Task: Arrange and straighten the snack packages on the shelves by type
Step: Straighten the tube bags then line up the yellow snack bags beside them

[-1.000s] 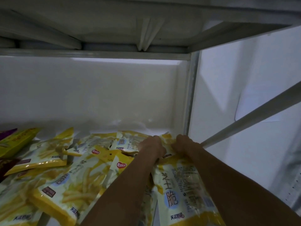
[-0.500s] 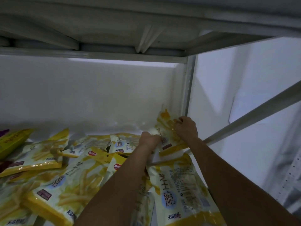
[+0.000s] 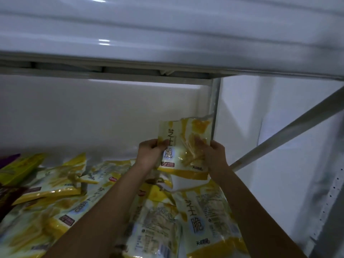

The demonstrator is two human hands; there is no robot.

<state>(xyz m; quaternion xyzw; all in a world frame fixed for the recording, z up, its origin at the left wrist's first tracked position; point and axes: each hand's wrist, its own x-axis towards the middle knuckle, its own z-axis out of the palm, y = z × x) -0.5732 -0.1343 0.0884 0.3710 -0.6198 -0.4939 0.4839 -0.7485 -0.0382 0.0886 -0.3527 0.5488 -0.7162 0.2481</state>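
Shelf (image 3: 119, 116): heaped yellow snack bags (image 3: 55, 207) | raised bag (image 3: 184, 146) upright | left hand (image 3: 151, 155), right hand (image 3: 214, 155) pinch its side edges

Purple packet (image 3: 8, 158) cut off at the left edge, heap of yellow packets (image 3: 55, 211) running off the bottom edge and partly hidden under both forearms, small print on the raised packet (image 3: 184, 146) unreadable, upper shelf (image 3: 167, 34) motion-blurred

Two bare forearms, no sleeves, left grip (image 3: 151, 153), right grip (image 3: 214, 155)
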